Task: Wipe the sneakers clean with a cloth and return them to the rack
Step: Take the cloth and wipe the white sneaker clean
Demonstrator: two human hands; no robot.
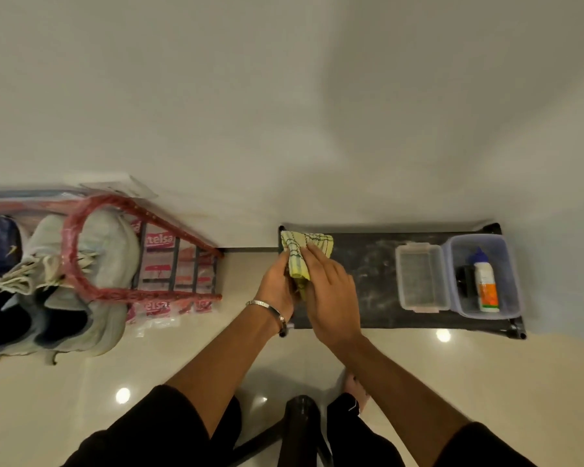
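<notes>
head view, looking down at a glossy tiled floor beside a pale wall. at centre frame the left hand [277, 284] and the right hand [331, 294] meet over the left end of a low black rack [368, 264], both handling a yellow checked cloth [304, 251]. the fingers of the left hand curl round the lower part of the cloth; the fingers of the right hand lie over it and appear to pinch it, the upper part fanning out against the rack's back edge. a bracelet [267, 306] circles the left wrist.

progress, as a judgement: the cloth is in hand but no shoe is being wiped. the pale sneakers [81, 281] lie at the left of the frame, well apart from the hands, under a red frame [142, 291] that may be a stool, with dark shoes [0, 251] further left. whether they are already clean cannot be told; they are not on the black rack, so the return remains.

containers, at the right end of the rack: a small clear tub [422, 274] with pink clips, seemingly empty, touching a larger bluish tub [486, 278] holding a white bottle [484, 281] with an orange label and a dark item beside it, too obscured to name.
</notes>
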